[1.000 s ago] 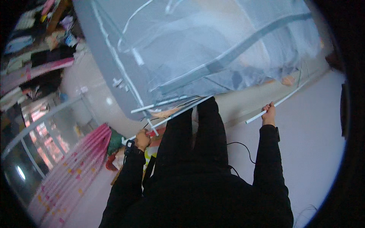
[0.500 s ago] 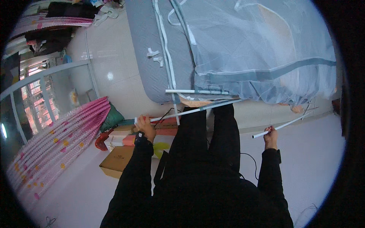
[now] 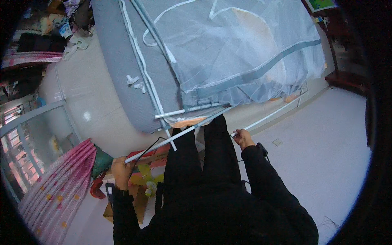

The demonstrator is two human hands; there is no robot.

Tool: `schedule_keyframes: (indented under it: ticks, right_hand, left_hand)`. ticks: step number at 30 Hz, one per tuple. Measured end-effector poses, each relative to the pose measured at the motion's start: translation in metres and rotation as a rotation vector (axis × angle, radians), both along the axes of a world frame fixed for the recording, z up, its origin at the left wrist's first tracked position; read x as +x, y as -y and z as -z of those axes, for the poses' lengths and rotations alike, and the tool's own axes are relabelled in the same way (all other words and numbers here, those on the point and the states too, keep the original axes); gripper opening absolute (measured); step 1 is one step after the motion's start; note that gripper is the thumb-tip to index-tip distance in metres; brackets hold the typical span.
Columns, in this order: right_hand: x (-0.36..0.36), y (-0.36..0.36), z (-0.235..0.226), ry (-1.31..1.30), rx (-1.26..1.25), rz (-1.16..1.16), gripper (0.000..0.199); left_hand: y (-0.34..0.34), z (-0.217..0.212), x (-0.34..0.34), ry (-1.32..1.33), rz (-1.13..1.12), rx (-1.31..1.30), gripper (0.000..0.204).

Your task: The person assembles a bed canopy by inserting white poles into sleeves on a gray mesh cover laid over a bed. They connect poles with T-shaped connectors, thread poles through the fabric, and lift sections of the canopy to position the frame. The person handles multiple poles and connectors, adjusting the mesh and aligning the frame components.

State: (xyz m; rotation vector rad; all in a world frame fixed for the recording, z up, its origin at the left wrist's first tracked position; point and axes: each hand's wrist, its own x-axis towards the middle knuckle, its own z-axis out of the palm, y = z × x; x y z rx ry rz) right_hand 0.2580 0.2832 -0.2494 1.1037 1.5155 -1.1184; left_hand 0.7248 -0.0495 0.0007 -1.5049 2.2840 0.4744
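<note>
My left hand (image 3: 120, 170) is closed round the lower left end of a long pole (image 3: 179, 136), which slants up to the grey-blue edge of a white mosquito net (image 3: 232, 57). On the right, my right hand (image 3: 243, 139) grips the near end of a second white pole (image 3: 272, 116) that runs away toward the bed's lower right corner. Between them, a short white pole end (image 3: 169, 114) sticks out of the net's sleeve. It lies beside another white pole (image 3: 143, 77) crossing the bed. Two white plastic connectors (image 3: 136, 83) rest on the grey mattress (image 3: 114, 69).
Left of my legs stand a cardboard box (image 3: 141, 200) and several packages, with a yellow-green bag (image 3: 143, 174) among them. A pink patterned curtain (image 3: 61, 183) hangs at the left by a glass partition (image 3: 45, 126). Dark wooden furniture (image 3: 347, 79) stands at the far right.
My right hand has moved left toward my legs with its pole. My left hand has shifted down and left with its pole. The view has turned, so the bed appears tilted.
</note>
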Motion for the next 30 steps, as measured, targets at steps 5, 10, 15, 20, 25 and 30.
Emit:
schedule_keyframes:
  ticks: [5,10,15,20,25,30]
  right_hand:
    - [0.006,0.03,0.013,-0.019,-0.054,0.023,0.009]
    - [-0.006,0.055,0.015,-0.02,-0.045,0.041,0.006]
    - [-0.015,0.059,0.013,-0.54,-0.109,-1.235,0.015]
    - [0.0,0.078,0.015,-0.105,-0.002,0.023,0.018]
    - [0.044,0.128,-0.05,-0.651,0.102,-0.741,0.058]
    - [0.079,0.205,-0.167,-1.331,-0.678,-1.269,0.055]
  left_hand:
    - [0.045,-0.094,0.001,0.019,0.088,-0.286,0.023]
    - [0.091,-0.152,0.042,0.077,0.047,-0.416,0.027]
    - [0.1,-0.165,0.052,-0.039,0.214,-0.556,0.023]
    - [0.097,-0.171,0.054,0.109,0.097,-0.488,0.024]
    - [0.096,-0.168,0.068,-0.038,0.147,-0.468,0.016]
    - [0.095,-0.162,0.069,-0.004,0.356,-0.638,0.014]
